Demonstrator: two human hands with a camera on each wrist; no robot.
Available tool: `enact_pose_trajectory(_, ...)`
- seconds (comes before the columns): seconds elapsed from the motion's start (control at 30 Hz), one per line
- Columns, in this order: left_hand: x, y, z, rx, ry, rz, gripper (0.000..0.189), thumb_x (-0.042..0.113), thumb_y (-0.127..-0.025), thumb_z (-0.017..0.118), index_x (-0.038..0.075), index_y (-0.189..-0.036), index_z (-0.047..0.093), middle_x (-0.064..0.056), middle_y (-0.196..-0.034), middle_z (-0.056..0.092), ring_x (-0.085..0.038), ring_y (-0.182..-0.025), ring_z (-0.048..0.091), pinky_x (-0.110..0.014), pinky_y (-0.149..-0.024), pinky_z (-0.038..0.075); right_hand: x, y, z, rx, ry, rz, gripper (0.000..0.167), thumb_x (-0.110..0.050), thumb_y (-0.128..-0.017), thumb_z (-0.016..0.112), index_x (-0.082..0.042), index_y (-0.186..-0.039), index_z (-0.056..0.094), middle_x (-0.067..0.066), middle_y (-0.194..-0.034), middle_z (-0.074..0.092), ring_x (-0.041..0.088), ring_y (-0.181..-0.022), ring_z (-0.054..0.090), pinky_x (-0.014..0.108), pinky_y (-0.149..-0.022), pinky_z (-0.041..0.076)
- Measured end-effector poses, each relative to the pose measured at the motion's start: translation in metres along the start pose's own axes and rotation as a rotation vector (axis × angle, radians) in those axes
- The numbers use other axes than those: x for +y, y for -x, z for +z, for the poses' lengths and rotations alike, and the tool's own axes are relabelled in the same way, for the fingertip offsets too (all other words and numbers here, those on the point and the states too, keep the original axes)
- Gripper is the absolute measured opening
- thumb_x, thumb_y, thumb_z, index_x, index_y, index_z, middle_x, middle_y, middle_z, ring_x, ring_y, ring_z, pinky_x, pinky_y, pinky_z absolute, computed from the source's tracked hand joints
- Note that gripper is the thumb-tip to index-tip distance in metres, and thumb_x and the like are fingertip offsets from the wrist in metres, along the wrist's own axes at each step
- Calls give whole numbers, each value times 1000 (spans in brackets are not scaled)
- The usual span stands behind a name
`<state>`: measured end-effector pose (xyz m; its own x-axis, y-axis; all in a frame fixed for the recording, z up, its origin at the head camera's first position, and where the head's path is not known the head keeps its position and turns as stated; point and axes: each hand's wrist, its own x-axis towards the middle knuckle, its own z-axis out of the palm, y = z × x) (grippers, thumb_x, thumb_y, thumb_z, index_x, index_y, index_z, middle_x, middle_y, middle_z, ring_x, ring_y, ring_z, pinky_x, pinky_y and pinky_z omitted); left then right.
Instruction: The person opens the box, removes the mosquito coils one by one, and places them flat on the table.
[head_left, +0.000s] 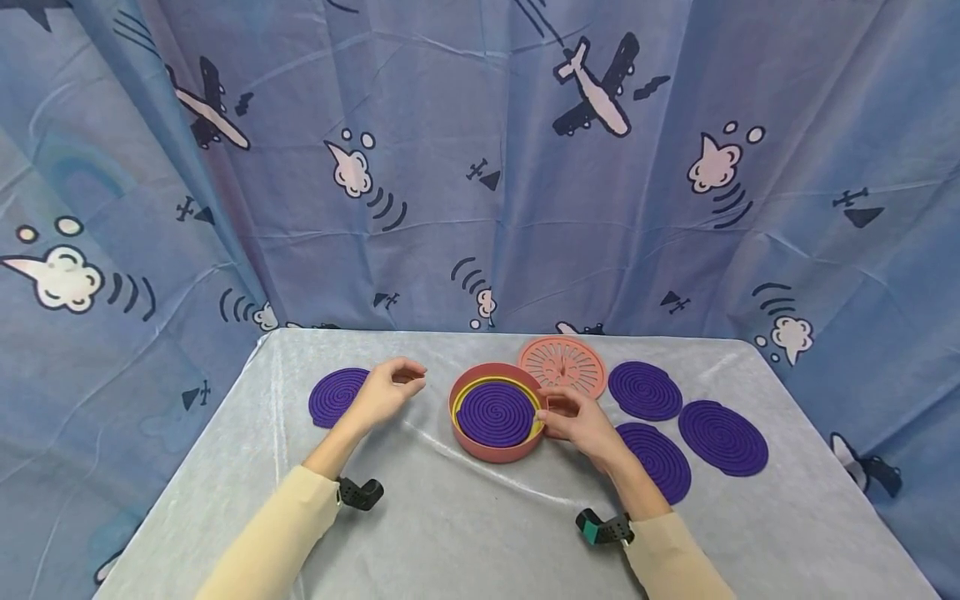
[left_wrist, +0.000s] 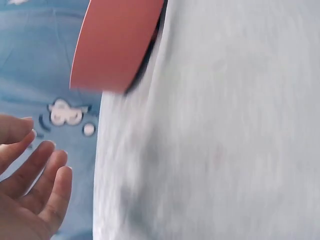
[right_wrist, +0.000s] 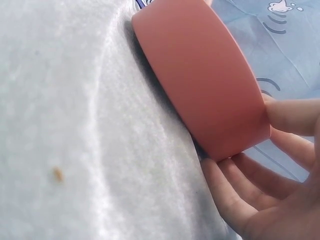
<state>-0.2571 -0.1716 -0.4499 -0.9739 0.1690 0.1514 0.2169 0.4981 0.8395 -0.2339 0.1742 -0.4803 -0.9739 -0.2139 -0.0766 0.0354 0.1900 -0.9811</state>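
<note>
A round coral-coloured mosquito coil box (head_left: 491, 455) stands on the table, with a yellow inner ring (head_left: 536, 428) and a purple mosquito coil (head_left: 496, 414) inside. My right hand (head_left: 573, 419) grips the box at its right side. In the right wrist view, thumb and fingers lie around the end of the box wall (right_wrist: 200, 75). To the left of the box, my left hand (head_left: 384, 393) is held with loosely bent fingers and nothing in them. The left wrist view shows a gap between that hand (left_wrist: 35, 185) and the box wall (left_wrist: 117, 45).
The slotted coral lid (head_left: 562, 367) lies behind the box on the right. Several loose purple coils (head_left: 645, 390) lie right of it, one partly behind my right forearm. Another coil (head_left: 339, 397) lies beside my left hand. A blue patterned curtain (head_left: 450, 167) hangs behind the table.
</note>
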Motion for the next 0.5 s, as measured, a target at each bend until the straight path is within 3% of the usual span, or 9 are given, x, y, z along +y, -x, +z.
enact_pose_trajectory(0.23,17,-1,28,-45,16,63,20,8,-95,70,-1,-113,70,-9,-107,73,-26,-100,67,-42,-89,55,0,-1,0,1,-6,1,46,-7,-94,72,-4,-138,58,25,-136,54,33,-118,60,39,-87,60)
enact_pose_trajectory(0.5,31,-1,45,-39,28,118,17,4,-94,69,-1,-110,71,-10,-103,73,-24,-94,69,-37,-85,57,1,-1,0,-1,-13,4,46,-6,-95,71,-3,-139,58,26,-137,53,32,-117,61,38,-86,60)
